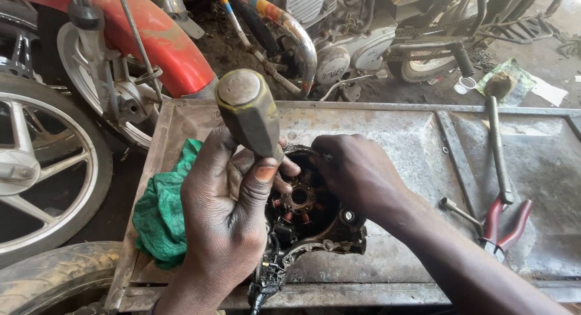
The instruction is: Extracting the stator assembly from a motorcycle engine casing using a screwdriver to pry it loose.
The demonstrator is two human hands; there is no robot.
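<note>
My left hand [227,221] grips a screwdriver by its worn yellowish handle [249,112], the handle's butt pointing up at the camera. Its shaft is hidden behind my fingers. Below it lies a dirty round engine cover with copper stator coils [301,201] on a metal tray [393,130]. My right hand [357,173] rests on the cover's upper right rim and steadies it. A bundle of black wires [269,278] hangs from the cover's lower left side.
A crumpled green rag [162,215] lies on the tray's left. At the right are red-handled pliers [505,225], a small bolt-like tool [460,211] and a long metal bar [497,145]. Motorcycle wheels [42,170], a red fender [160,42] and engines surround the tray.
</note>
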